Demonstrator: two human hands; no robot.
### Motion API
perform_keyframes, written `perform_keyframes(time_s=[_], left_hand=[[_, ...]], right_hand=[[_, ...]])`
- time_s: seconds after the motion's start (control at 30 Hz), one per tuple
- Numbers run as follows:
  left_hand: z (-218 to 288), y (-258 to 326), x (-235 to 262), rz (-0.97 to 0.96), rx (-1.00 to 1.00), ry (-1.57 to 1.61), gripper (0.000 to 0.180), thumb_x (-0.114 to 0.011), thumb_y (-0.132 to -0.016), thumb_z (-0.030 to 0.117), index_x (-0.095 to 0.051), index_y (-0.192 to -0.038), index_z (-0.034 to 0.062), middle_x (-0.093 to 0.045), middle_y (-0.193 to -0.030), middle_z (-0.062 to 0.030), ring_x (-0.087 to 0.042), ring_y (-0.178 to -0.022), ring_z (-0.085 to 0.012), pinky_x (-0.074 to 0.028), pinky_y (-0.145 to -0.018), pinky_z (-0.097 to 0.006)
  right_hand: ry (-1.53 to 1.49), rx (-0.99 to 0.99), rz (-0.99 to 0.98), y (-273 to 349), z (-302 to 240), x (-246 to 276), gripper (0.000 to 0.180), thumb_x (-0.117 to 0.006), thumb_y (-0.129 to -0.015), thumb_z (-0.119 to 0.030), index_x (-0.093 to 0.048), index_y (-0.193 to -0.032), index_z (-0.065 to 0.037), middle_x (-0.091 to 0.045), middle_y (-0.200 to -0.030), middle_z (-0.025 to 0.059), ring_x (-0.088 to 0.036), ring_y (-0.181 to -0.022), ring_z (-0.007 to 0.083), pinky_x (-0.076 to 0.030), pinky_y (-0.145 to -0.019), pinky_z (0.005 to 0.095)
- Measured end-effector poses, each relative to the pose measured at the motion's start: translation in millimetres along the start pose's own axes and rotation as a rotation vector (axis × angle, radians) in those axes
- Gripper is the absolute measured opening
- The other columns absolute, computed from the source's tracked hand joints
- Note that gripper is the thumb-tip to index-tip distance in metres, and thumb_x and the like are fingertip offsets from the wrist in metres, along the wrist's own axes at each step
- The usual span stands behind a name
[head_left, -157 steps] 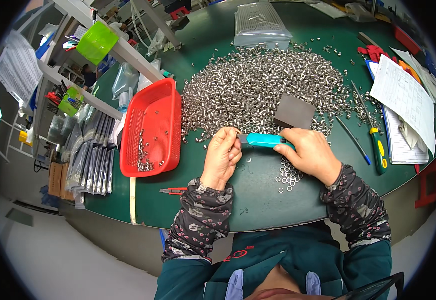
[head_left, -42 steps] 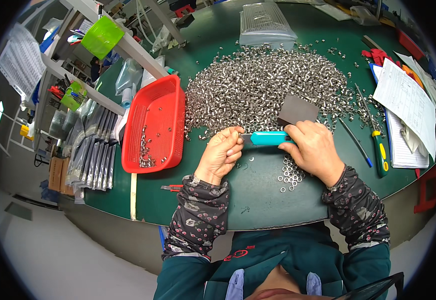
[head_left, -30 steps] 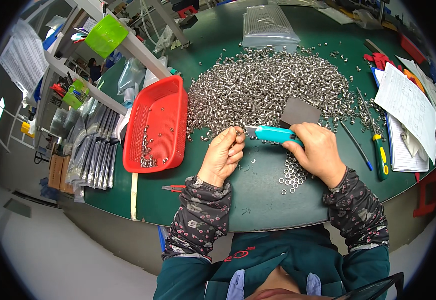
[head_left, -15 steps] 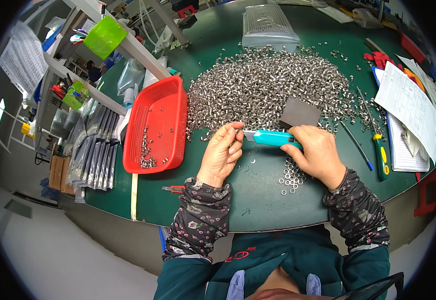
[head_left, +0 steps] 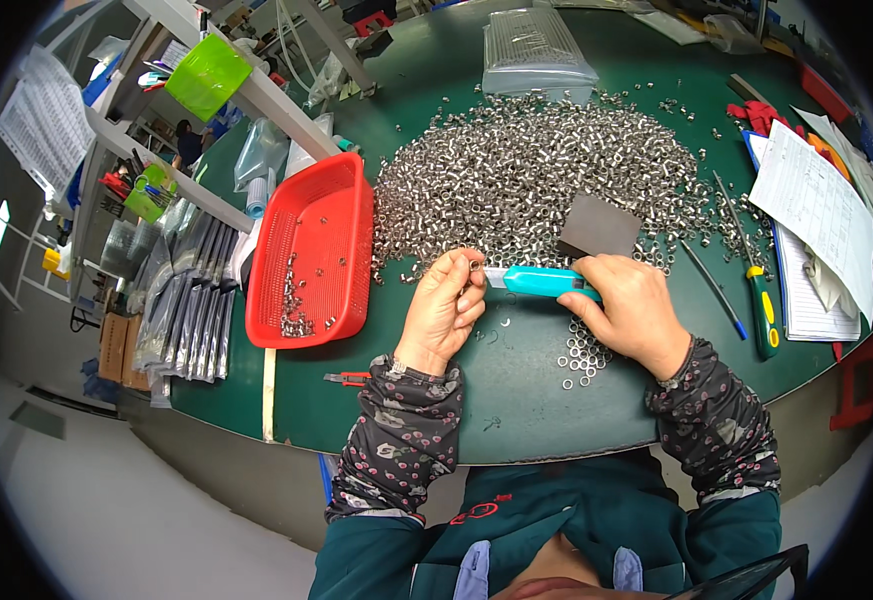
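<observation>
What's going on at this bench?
A person's left grip pinches a small metal ring; the right grip holds a teal knife, blade toward the ring, contact too small to tell. Beyond lies a big pile of metal pieces, a dark block at its near edge. The red basket at left holds a few pieces.

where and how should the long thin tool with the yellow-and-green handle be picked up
Probably best by the thick yellow-and-green handle, from above and the near table edge, since that end points that way. The thin grey shaft lies among scattered small silver metal pieces, and white lined paper sits close on the right.
</observation>
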State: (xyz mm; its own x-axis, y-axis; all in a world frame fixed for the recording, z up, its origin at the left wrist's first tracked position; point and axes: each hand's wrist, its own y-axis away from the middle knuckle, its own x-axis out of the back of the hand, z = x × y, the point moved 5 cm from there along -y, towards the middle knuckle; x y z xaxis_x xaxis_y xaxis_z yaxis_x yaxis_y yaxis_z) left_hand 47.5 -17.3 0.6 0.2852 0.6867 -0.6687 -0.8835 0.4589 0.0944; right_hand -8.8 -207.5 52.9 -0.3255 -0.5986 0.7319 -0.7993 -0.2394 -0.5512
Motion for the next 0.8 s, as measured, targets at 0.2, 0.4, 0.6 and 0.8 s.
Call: perform_keyframes(time_s=[0.2,0.4,0.6,0.8], left_hand=[[-2.8,1.1,0.7,-0.011,0.030,-0.015,0.017,-0.046,-0.092,0.018,-0.054,-0.096,0.0039,-0.051,-0.071,-0.0022,-0.034,-0.045,-0.0033,-0.025,-0.035,-0.015],[-5.5,0.8,-2.0,-0.010,0.068,0.037,0.019,-0.045,-0.092,0.020,-0.054,-0.094,0.0031,-0.051,-0.071,-0.0027,-0.033,-0.044,-0.0031,-0.024,-0.034,-0.015],[-3.5,1.4,-2.6,-0.003,0.063,0.079,0.019,-0.044,-0.093,0.019,-0.054,-0.097,0.0029,-0.051,-0.075,-0.0034,-0.034,-0.046,-0.0031,-0.025,-0.035,-0.015],[-3.4,1.0,0.0,0.002,0.042,0.016,0.019,-0.044,-0.092,0.018,-0.053,-0.098,0.0025,-0.051,-0.077,-0.0036,-0.033,-0.047,-0.0029,-0.025,-0.036,-0.014]], right_hand=[[-0.020,-0.011,-0.033,0.6,-0.3,-3.4,0.025,-0.063,-0.074,-0.028,-0.053,-0.076,-0.005,-0.055,-0.065,0.0096,-0.056,-0.061,0.0277,-0.043,-0.053,0.0388],[-0.056,-0.076,-0.013,-0.7,4.3,3.0,0.022,-0.063,-0.074,-0.021,-0.056,-0.084,-0.003,-0.057,-0.070,0.0112,-0.057,-0.065,0.0292,-0.043,-0.056,0.0383],[-0.058,-0.088,-0.008,-1.8,5.5,3.5,0.021,-0.063,-0.075,-0.020,-0.056,-0.083,-0.003,-0.056,-0.069,0.0116,-0.056,-0.065,0.0298,-0.043,-0.056,0.0378],[-0.055,-0.081,0.003,-1.9,5.9,3.0,0.022,-0.063,-0.075,-0.021,-0.056,-0.084,-0.002,-0.056,-0.070,0.0118,-0.056,-0.064,0.0299,-0.043,-0.056,0.0377]])
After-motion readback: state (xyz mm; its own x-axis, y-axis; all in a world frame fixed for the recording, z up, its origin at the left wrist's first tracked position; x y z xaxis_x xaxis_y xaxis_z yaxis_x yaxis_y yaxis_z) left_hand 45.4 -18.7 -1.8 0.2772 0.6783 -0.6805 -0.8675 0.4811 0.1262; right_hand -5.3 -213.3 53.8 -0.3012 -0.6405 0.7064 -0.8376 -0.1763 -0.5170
